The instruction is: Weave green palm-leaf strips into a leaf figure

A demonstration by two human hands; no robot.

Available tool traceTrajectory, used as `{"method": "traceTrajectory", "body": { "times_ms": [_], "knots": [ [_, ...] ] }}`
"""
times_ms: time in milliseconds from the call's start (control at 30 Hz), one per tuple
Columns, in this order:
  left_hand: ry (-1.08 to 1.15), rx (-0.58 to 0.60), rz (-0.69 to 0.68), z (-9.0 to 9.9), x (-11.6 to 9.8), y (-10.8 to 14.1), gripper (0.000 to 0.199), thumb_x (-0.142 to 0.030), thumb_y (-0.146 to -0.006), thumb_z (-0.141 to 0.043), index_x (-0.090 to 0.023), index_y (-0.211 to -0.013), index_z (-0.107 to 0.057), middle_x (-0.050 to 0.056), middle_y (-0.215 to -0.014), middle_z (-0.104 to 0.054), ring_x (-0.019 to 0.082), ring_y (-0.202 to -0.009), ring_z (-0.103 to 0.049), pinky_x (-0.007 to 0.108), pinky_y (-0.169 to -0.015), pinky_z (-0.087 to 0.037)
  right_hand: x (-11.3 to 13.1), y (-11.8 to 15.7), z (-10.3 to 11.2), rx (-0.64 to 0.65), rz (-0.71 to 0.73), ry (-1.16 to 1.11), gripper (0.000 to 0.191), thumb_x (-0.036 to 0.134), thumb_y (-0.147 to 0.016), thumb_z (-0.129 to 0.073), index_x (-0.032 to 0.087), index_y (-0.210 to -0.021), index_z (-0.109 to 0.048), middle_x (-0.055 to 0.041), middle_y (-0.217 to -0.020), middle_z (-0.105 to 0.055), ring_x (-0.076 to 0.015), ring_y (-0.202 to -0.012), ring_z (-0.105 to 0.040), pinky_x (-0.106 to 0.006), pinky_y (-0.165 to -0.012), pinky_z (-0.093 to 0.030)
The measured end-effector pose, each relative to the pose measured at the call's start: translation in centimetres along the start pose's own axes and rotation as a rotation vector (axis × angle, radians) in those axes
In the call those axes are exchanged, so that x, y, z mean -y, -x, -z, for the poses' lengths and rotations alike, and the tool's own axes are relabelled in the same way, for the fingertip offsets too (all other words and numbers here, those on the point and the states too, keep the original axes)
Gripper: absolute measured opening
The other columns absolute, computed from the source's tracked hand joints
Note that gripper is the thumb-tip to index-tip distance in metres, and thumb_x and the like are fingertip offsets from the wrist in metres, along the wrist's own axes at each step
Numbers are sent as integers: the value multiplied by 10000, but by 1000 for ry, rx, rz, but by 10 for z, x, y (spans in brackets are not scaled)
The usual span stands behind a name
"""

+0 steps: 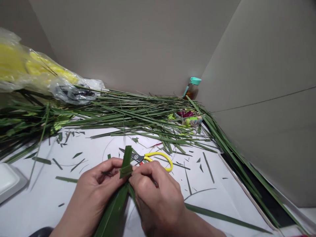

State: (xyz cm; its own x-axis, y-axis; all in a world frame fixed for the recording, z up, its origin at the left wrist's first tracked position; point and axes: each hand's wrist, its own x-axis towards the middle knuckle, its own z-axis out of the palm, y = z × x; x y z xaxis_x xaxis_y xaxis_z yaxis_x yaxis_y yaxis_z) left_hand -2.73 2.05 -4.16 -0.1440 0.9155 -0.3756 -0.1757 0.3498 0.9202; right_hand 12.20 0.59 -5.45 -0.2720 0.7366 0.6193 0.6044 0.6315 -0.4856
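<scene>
Between my two hands is a long green leaf strip (116, 207), folded over on itself near its upper end. My left hand (95, 187) pinches the fold from the left, thumb on top. From the right, the fingers of my right hand (155, 191) are closed on the same fold; their tips are partly hidden. The strip's short end points up and away, and its wide part runs down toward me. Just beyond my hands, scissors (158, 156) with yellow handles lie on the white table covering (93, 148), partly covered by my right hand.
A heap of long green leaves (138, 113) spans the back. Behind it stands a bottle (192, 88) with a teal lid. Plastic bags (46, 72) with yellow contents sit at the left, above a white box (10, 182). A dark, pale-edged panel (264, 194) lies right under leaves. Leaf scraps are scattered around.
</scene>
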Motion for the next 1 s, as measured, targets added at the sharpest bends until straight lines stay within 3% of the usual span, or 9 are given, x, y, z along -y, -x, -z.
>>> {"method": "traceTrajectory", "body": {
  "times_ms": [267, 433, 667, 833, 1000],
  "knots": [
    [18, 31, -25, -3, -8, 5, 199, -162, -578, -861, -223, -713, -728, -47, -557, -729, 150, -534, -621, 202, -519, -465, 1, -10, -2, -105, 163, 70, 236, 47, -812, -445, 236, -798, -585, -19, -739, -621, -160, -638, -565, -248, -568, -466],
    [46, 68, -35, -3, -5, 4, 147, -190, -621, -857, -227, -705, -742, -44, -587, -724, 136, -561, -624, 198, -546, -463, 1, -12, 3, -73, 237, 106, 245, 35, -752, -454, 203, -845, -606, -40, -738, -638, -169, -626, -580, -262, -539, -485],
    [56, 95, -39, 0, -1, 1, 144, -175, -607, -861, -207, -685, -745, -34, -582, -709, 136, -556, -615, 204, -538, -453, -1, -13, -2, -103, 234, 68, 267, -10, -772, -448, 203, -830, -598, -47, -721, -645, -170, -626, -594, -255, -541, -479],
    [59, 90, -52, -3, -5, 4, 164, -196, -606, -872, -209, -701, -739, -55, -546, -668, 103, -500, -539, 171, -480, -401, -3, -10, 5, -113, 150, -149, 211, 53, -844, -510, 227, -911, -608, -46, -818, -649, -176, -707, -637, -257, -596, -539],
    [57, 129, -80, -3, -11, 11, 214, -301, -605, -904, -222, -715, -738, -48, -577, -688, 115, -540, -568, 159, -496, -440, -2, -17, 19, -145, 92, -335, 196, 29, -885, -569, 191, -973, -635, -58, -841, -691, -160, -758, -673, -260, -665, -578]
  ]
}}
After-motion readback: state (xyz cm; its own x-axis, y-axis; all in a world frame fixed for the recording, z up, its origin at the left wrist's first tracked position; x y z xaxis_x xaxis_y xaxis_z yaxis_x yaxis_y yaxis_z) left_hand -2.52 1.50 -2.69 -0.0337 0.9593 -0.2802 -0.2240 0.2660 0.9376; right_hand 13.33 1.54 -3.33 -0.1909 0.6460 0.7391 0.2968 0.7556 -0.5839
